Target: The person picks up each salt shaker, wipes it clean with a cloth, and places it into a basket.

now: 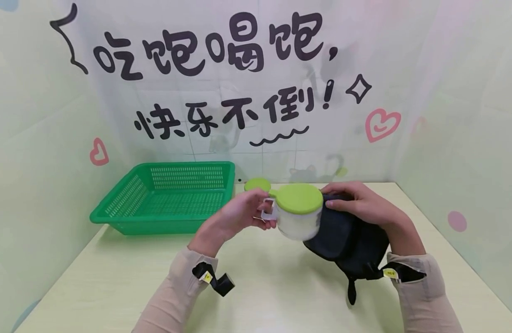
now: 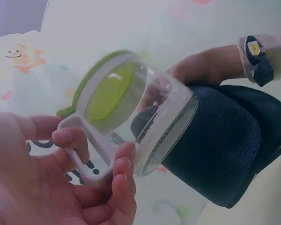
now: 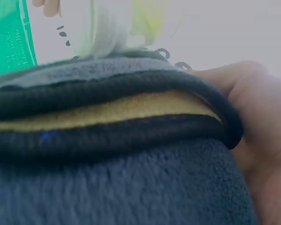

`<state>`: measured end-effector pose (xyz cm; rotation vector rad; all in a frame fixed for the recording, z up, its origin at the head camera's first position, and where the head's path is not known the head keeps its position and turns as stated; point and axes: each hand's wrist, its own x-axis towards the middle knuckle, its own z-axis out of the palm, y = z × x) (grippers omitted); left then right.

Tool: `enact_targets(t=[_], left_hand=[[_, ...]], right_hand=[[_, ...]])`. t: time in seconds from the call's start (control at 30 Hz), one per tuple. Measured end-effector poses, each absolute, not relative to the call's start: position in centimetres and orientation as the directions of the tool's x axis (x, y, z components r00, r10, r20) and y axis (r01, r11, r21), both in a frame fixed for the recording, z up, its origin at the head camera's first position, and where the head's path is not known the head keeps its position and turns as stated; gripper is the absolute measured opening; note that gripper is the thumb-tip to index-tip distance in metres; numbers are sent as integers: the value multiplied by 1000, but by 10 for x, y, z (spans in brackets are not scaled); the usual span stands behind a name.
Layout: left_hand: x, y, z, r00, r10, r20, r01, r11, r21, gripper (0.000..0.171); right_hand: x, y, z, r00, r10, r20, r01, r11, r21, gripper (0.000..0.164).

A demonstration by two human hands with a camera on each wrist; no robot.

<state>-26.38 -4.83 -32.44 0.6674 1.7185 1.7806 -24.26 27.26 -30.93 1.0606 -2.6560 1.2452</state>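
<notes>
My left hand [image 1: 247, 210] grips the white handle of a clear seasoning jar [image 1: 299, 224] with a green lid, held above the table. In the left wrist view the fingers curl through and around the handle, and the jar [image 2: 164, 103] is tilted. My right hand [image 1: 360, 203] pinches a folded dark navy cloth [image 1: 351, 236] beside the jar, its lower end hanging down. The cloth [image 2: 220, 140] overlaps the jar's side in the left wrist view; contact cannot be told. Up close in the right wrist view, the cloth [image 3: 117, 183] shows black edging and a yellowish layer.
A green plastic basket [image 1: 143, 226] with slotted walls stands at the back left of the pale table [image 1: 256, 296]. Another green lid [image 1: 257, 184] shows behind my left hand, its lower part hidden. Printed wall sheets enclose the back and sides.
</notes>
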Motion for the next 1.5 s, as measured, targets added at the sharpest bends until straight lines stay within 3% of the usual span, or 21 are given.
enact_targets(t=[0.13,0.27,0.53,0.8,1.23,1.5], left_hand=[[-268,-52,-321,-813,581,-34,-41,1,999,36],[-272,-53,-319,-892,450,-42,-44,5,999,36],[-278,-60,-319,-978,199,-69,-72,-7,997,31],[-292,-97,-313,-996,77,-41,-45,-57,997,26],[-301,-157,-314,-994,-31,-105,-101,-106,989,11],[-312,-196,-318,-982,-66,-176,-179,43,983,21]], right_hand=[[-238,270,-306,-826,-467,316,-539,490,-685,27],[-233,274,-301,-824,-433,365,-540,408,-736,26],[-233,280,-296,-813,-433,389,-541,316,-779,25],[-242,281,-297,-828,-418,374,-526,345,-777,24],[-248,278,-305,-822,-438,363,-525,335,-783,23],[-243,283,-306,-834,-421,357,-511,345,-787,24]])
